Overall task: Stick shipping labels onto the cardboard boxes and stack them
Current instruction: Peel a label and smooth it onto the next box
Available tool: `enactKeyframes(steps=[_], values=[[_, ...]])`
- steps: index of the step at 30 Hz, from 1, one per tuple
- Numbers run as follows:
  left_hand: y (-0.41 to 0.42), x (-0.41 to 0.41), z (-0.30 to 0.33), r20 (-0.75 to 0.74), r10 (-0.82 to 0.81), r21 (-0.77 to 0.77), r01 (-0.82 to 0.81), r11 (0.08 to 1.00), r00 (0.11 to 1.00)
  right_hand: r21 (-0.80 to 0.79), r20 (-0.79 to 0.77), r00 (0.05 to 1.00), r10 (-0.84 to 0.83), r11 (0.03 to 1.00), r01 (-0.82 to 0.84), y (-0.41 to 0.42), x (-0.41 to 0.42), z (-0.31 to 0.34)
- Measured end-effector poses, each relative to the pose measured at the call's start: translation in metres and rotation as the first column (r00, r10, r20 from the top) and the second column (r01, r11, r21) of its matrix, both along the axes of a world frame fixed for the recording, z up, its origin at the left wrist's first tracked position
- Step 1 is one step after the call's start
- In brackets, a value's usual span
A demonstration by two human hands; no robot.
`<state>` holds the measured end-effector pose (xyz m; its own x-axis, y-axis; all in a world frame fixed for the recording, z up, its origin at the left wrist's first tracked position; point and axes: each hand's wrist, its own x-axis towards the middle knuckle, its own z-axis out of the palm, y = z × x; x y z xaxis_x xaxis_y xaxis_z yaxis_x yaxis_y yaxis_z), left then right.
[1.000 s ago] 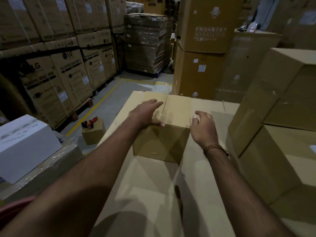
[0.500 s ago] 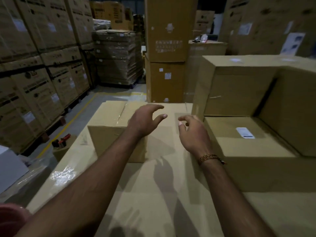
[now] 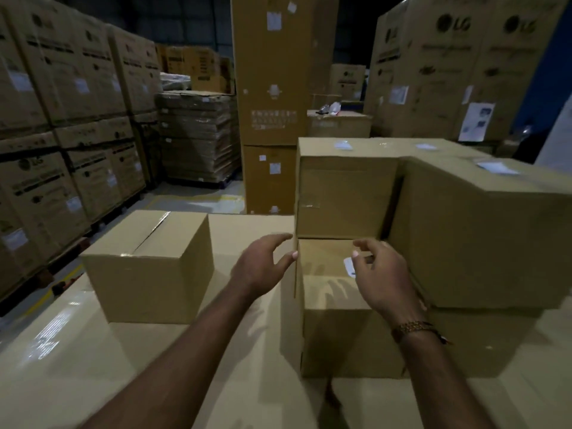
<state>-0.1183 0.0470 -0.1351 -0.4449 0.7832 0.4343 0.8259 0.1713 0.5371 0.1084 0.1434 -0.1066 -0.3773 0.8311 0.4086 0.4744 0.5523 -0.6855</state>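
Cardboard boxes are found at two stations on the wrapped work surface [image 3: 77, 351]. One unlabelled box [image 3: 148, 267] stands alone at the left, with a taped seam across its top and no label observed on the faces shown. At the right a stack [image 3: 433, 227] has been built: a low box [image 3: 334, 305] at the front carries a white shipping label [image 3: 349, 267] on its top, partly hidden by the right hand; the upper boxes behind and beside it bear white labels [image 3: 343, 145] on their tops.

The left hand [image 3: 263, 264] is held spread and loose above the surface, just beside the low box's near corner, with nothing gripped. The right hand [image 3: 380, 274] is raised over the low box's top, fingers loosely curved, nothing held; contact with the box cannot be confirmed.

Progress is judged partial: several boxes are labelled and stacked, while the lone box is left to be labelled and stacked.

"LG" logos are read on the large cartons [image 3: 458, 57] at the right rear and on the palletised cartons [image 3: 46, 181] at the left. Smaller print and all label text are too blurred to be read.
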Motion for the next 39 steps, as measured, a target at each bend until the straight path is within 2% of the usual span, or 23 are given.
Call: enactKeyframes(steps=[11, 14, 20, 25, 31, 39], values=[[0.089, 0.009, 0.086, 0.039, 0.098, 0.206, -0.104, 0.973, 0.994, 0.163, -0.084, 0.996, -0.027, 0.986, 0.041, 0.081, 0.035, 0.086], [0.109, 0.029, 0.098, 0.001, 0.062, 0.275, -0.06, 0.96, 0.998, 0.212, -0.142, 0.989, -0.029, 0.975, 0.059, 0.086, 0.051, 0.099], [0.14, 0.077, 0.105, -0.122, -0.035, 0.282, 0.069, 0.957, 0.992, 0.24, -0.198, 0.98, 0.001, 0.97, 0.047, 0.084, 0.076, 0.11], [0.148, 0.084, 0.098, -0.123, -0.009, 0.291, 0.045, 0.956, 0.992, 0.237, -0.178, 0.984, 0.028, 0.971, 0.015, 0.085, 0.074, 0.106], [0.156, 0.05, 0.104, -0.114, 0.13, 0.278, -0.094, 0.956, 0.985, 0.21, -0.1, 0.994, 0.032, 0.978, -0.01, 0.106, 0.027, 0.102], [0.186, -0.011, 0.124, -0.115, 0.242, 0.176, -0.22, 0.959, 0.963, 0.191, 0.075, 0.993, -0.094, 0.979, 0.078, 0.163, -0.053, 0.122]])
